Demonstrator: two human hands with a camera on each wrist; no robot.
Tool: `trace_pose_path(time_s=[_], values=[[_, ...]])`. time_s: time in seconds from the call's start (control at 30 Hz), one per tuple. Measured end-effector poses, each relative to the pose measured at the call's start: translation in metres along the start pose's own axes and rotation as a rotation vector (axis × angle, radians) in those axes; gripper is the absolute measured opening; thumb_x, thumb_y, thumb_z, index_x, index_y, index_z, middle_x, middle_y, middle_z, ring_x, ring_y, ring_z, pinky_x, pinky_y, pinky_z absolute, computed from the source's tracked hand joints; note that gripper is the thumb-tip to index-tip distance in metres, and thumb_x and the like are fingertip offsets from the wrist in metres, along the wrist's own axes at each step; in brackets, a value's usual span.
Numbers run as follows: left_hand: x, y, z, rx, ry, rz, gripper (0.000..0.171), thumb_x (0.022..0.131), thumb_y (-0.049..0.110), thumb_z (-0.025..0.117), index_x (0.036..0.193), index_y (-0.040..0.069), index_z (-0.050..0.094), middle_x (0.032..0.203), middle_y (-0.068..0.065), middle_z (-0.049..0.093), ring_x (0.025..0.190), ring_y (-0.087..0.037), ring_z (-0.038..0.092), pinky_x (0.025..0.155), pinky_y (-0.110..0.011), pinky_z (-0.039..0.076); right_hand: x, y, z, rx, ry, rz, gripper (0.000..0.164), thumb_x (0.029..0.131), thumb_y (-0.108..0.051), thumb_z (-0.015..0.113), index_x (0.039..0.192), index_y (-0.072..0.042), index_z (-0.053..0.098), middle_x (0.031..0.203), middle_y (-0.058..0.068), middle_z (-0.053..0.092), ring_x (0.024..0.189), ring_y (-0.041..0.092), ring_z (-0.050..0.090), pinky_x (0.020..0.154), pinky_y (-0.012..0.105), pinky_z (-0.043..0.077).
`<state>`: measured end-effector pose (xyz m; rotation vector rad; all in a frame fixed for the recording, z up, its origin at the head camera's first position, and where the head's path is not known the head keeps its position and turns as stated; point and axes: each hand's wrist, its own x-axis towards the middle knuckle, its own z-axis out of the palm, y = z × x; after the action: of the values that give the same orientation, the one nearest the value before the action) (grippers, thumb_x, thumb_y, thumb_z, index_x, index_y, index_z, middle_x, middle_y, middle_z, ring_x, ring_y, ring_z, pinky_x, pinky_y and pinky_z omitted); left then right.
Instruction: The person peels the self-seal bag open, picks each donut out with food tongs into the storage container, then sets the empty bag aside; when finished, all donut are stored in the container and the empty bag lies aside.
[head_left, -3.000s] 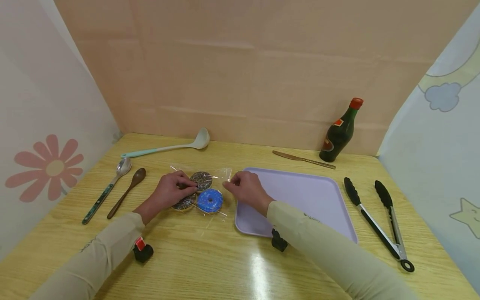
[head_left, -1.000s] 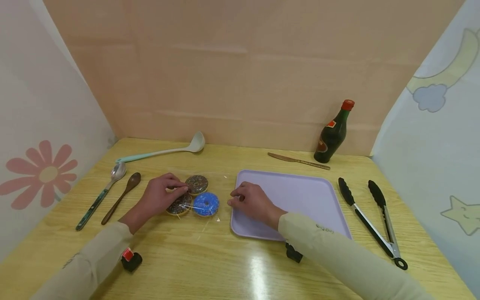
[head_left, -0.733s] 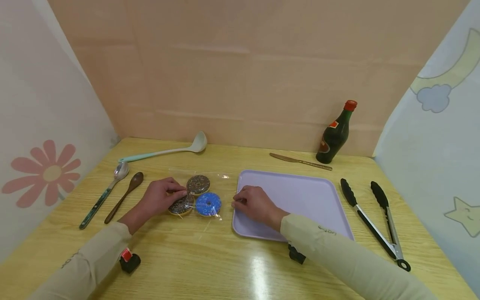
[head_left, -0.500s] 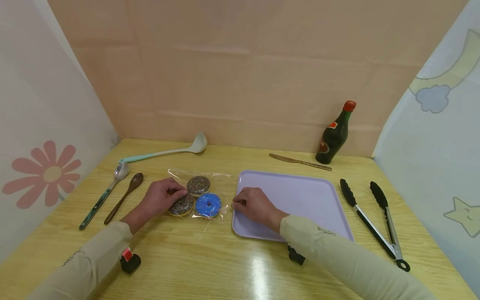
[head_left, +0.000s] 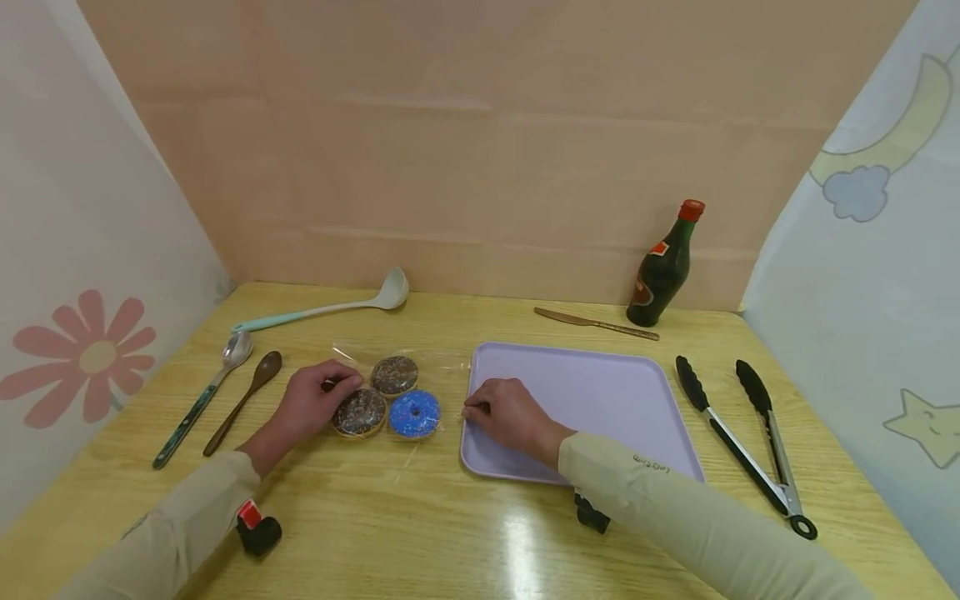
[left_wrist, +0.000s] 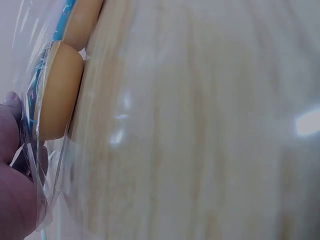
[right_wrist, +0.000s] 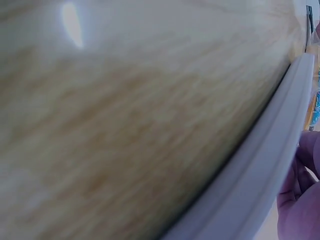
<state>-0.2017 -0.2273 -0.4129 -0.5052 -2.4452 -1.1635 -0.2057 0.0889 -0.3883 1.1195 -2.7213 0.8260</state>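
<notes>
Three doughnuts lie in a clear plastic bag on the table in the head view: a far chocolate doughnut, a near chocolate doughnut and a blue doughnut. My left hand pinches the left edge of the clear bag, close beside the near chocolate doughnut. In the left wrist view, film stretches by the thumb and fingers. My right hand, over the left rim of the lilac tray, has fingertips pinched at the bag's right edge; the film there is hard to see.
Left lie a metal spoon, a wooden spoon and a ladle. A knife and a dark bottle are at the back. Black-tipped tongs lie right of the tray.
My right hand has shifted right onto the tray's edge, and its fingertips have come together at the bag. The left hand has drawn back left, uncovering more of the near chocolate doughnut.
</notes>
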Motion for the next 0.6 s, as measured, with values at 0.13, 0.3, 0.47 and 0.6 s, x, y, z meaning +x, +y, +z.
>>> trace_pose_path(time_s=[0.13, 0.3, 0.47, 0.6], values=[[-0.001, -0.001, -0.001, -0.022, 0.010, -0.006, 0.005, 0.089, 0.007, 0.067, 0.089, 0.006, 0.071, 0.081, 0.000, 0.066, 0.072, -0.010, 0.060, 0.063, -0.024, 0.048, -0.004, -0.003, -0.004, -0.020, 0.006, 0.022, 0.012, 0.088, -0.013, 0.069, 0.095, -0.005, 0.074, 0.084, 0.001, 0.065, 0.075, 0.011, 0.060, 0.066, 0.026, 0.048], [-0.002, 0.001, -0.001, -0.029, 0.007, -0.004, 0.005, 0.089, 0.007, 0.067, 0.090, 0.006, 0.072, 0.082, 0.000, 0.067, 0.072, -0.009, 0.059, 0.062, -0.024, 0.048, -0.029, -0.001, -0.019, -0.027, 0.054, 0.078, 0.014, 0.088, -0.016, 0.069, 0.097, -0.006, 0.072, 0.084, -0.004, 0.059, 0.073, 0.008, 0.055, 0.066, 0.026, 0.047], [-0.002, 0.002, -0.004, -0.026, 0.010, -0.008, 0.005, 0.089, 0.007, 0.068, 0.090, 0.007, 0.072, 0.082, 0.002, 0.066, 0.072, -0.008, 0.059, 0.063, -0.023, 0.048, -0.076, 0.014, -0.040, -0.012, 0.125, 0.066, 0.006, 0.086, -0.013, 0.069, 0.091, -0.010, 0.070, 0.085, -0.010, 0.057, 0.073, 0.007, 0.054, 0.065, 0.025, 0.047], [-0.002, 0.002, -0.005, -0.037, 0.005, -0.010, 0.005, 0.089, 0.007, 0.068, 0.089, 0.007, 0.073, 0.081, 0.001, 0.066, 0.071, -0.008, 0.059, 0.062, -0.023, 0.047, -0.117, 0.031, -0.057, -0.044, 0.213, 0.047, 0.007, 0.083, -0.007, 0.071, 0.088, -0.012, 0.068, 0.083, -0.013, 0.055, 0.070, 0.007, 0.052, 0.060, 0.023, 0.046]])
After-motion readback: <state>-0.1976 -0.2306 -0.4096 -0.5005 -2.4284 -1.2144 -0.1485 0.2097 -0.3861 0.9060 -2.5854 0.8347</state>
